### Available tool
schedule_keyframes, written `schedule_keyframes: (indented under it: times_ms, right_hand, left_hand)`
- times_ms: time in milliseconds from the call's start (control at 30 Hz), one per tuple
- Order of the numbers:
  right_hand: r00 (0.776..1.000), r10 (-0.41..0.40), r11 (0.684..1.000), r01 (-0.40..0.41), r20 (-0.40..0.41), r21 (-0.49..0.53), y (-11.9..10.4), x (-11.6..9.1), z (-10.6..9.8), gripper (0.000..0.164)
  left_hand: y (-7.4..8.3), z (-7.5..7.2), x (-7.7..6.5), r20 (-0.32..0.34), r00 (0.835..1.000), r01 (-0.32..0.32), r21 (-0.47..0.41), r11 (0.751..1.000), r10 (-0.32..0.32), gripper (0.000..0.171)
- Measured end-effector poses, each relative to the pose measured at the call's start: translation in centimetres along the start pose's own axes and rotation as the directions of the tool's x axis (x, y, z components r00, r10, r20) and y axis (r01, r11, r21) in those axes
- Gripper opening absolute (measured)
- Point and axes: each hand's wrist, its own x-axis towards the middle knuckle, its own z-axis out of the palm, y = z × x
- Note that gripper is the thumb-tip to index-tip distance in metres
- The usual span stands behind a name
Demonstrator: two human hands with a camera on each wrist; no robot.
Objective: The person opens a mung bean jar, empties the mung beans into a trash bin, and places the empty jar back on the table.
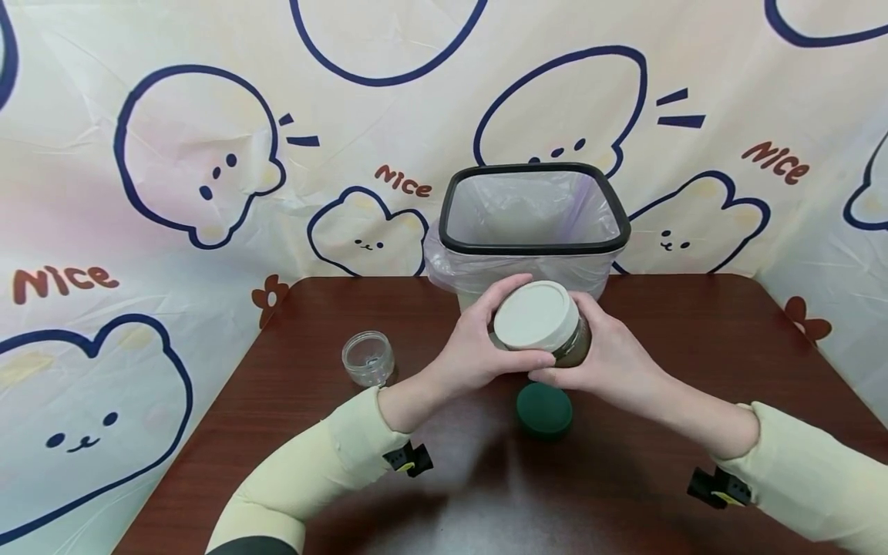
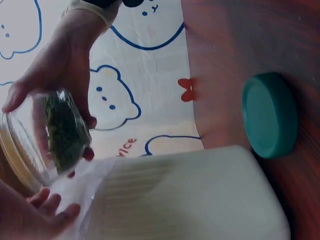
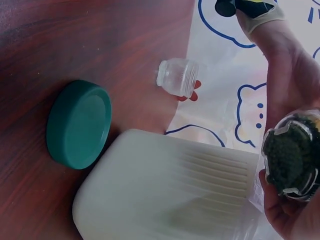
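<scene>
In the head view, the left hand (image 1: 472,343) and right hand (image 1: 613,347) are curled round opposite sides of a lidded jar (image 1: 574,348) — transparent-walled, tilted, its round cap (image 1: 533,314) pale and matte — held up in front of a bin (image 1: 533,250) with a black rounded rim and a thin, crinkled plastic liner (image 1: 590,268). On the brown, wood-grained desk (image 1: 701,347) stand a small clear jar (image 1: 368,361) and a round green lid (image 1: 544,410).

The left wrist view shows dark green, crumbly contents (image 2: 64,132) through the jar's shiny wall.

The right wrist view shows its base, the clear jar's ridges and the bin's smooth side — partly ribbed.
</scene>
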Motion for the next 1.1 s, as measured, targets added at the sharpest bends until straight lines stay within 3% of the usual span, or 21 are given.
schedule_keyframes:
  times_ms: [167, 267, 433, 533, 667, 800, 933, 1000, 1100]
  right_hand:
    - [0.998, -0.011, 0.996, 0.006, 0.06, 0.09, 0.1, -0.1, -0.3, 0.079]
    - [0.995, -0.029, 0.99, 0.016, 0.094, 0.137, 0.2, -0.2, -0.4, 0.078]
    - [0.991, -0.056, 0.988, 0.038, 0.122, 0.151, 0.2, -0.3, -0.3, 0.078]
    - [0.993, -0.06, 0.99, 0.046, 0.104, 0.131, 0.1, -0.3, -0.1, 0.077]
    - [0.997, -0.046, 0.996, 0.04, 0.064, 0.084, 0.0, -0.3, 0.0, 0.077]
    - [0.999, -0.009, 0.999, 0.007, 0.039, 0.051, -0.1, -0.2, 0.0, 0.078]
    - [1.0, 0.007, 0.999, -0.009, 0.027, 0.047, 0.0, -0.1, -0.1, 0.079]
    - [1.0, 0.003, 0.999, -0.005, 0.029, 0.046, -0.1, -0.1, -0.1, 0.079]
    - [0.999, 0.003, 0.999, -0.005, 0.043, 0.048, -0.1, -0.1, -0.1, 0.08]
  left_hand:
    - [-0.8, -1.0, 0.2, 0.134, 0.984, -0.108, -0.098, 0.989, 0.121, 0.089]
    - [-1.1, -1.5, 0.3, 0.208, 0.967, -0.12, -0.138, 0.983, 0.147, 0.099]
    - [-1.3, -1.9, 0.5, 0.267, 0.95, -0.121, -0.157, 0.98, 0.16, 0.095]
    - [-1.2, -1.7, 0.5, 0.244, 0.954, -0.139, -0.146, 0.98, 0.172, 0.089]
    - [-1.1, -1.3, 0.4, 0.164, 0.976, -0.127, -0.11, 0.986, 0.144, 0.077]
    - [-1.1, -0.8, 0.2, 0.055, 0.995, -0.074, -0.055, 0.996, 0.077, 0.071]
    - [-1.9, -0.2, 0.0, -0.036, 0.999, -0.002, 0.013, 1.0, 0.003, 0.068]
    - [-2.4, 0.0, 0.0, -0.042, 0.999, 0.021, 0.033, 0.999, -0.019, 0.071]
    - [-2.5, -0.3, 0.1, 0.017, 1.0, -0.011, 0.013, 1.0, 0.011, 0.081]
